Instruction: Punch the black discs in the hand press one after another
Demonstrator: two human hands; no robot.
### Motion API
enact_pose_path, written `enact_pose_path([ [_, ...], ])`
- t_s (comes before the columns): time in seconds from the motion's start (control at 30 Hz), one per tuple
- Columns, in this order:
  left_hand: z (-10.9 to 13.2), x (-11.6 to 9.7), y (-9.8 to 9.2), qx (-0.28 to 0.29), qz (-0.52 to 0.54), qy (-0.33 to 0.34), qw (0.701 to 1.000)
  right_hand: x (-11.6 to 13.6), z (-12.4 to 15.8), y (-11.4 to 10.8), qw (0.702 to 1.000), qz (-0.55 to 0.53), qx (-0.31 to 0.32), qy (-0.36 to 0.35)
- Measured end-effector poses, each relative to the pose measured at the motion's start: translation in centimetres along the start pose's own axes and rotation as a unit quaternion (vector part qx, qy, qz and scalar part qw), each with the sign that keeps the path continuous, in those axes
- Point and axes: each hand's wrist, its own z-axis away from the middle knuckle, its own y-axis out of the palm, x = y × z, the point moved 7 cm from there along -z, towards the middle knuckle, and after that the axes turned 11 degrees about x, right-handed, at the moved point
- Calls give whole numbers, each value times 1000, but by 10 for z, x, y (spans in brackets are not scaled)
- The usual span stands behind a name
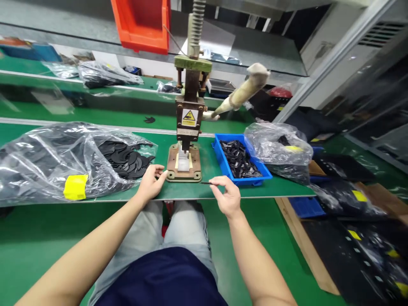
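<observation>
Between thumb and fingers, my right hand (227,196) pinches a thin black strip (206,183) just right of the press base. My left hand (153,182) rests at the base's left corner, fingers apart and nothing in them. The hand press (189,114) stands upright in front of me, with a pale block (183,164) on its base plate (171,161). Left of my left hand, curved flat black pieces (126,159) spill from the mouth of a clear plastic bag (54,161). Beyond my right hand, a blue tray (223,159) holds many small black parts (240,159).
The press lever (242,93) sticks out to the upper right. An orange bin (143,25) sits on the shelf above. Another plastic bag (277,146) stands right of the tray. Stacked bags and cardboard (314,250) lie at the right. The green table's front edge (191,198) runs before my lap.
</observation>
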Motion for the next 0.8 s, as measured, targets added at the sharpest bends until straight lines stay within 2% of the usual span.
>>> enact_pose_path([
  [0.17,8,-10,-5,2,6,2,1000,3,-8,36,996,-79,18,-31],
  [0.4,14,-26,-12,-11,34,50,998,0,-10,55,990,-127,32,-42],
  [0.47,18,-32,-12,-14,73,42,996,-3,-11,60,989,-136,40,-43],
  [0.53,20,-39,-6,19,154,2,988,-6,-14,64,987,-143,51,-45],
  [0.6,21,-49,11,108,261,-64,957,-7,-19,69,986,-147,68,-50],
  [0.7,27,-69,41,271,388,-166,865,-3,-30,77,980,-146,113,-68],
  [0.8,30,-83,57,359,448,-206,792,7,-39,81,973,-138,159,-89],
])
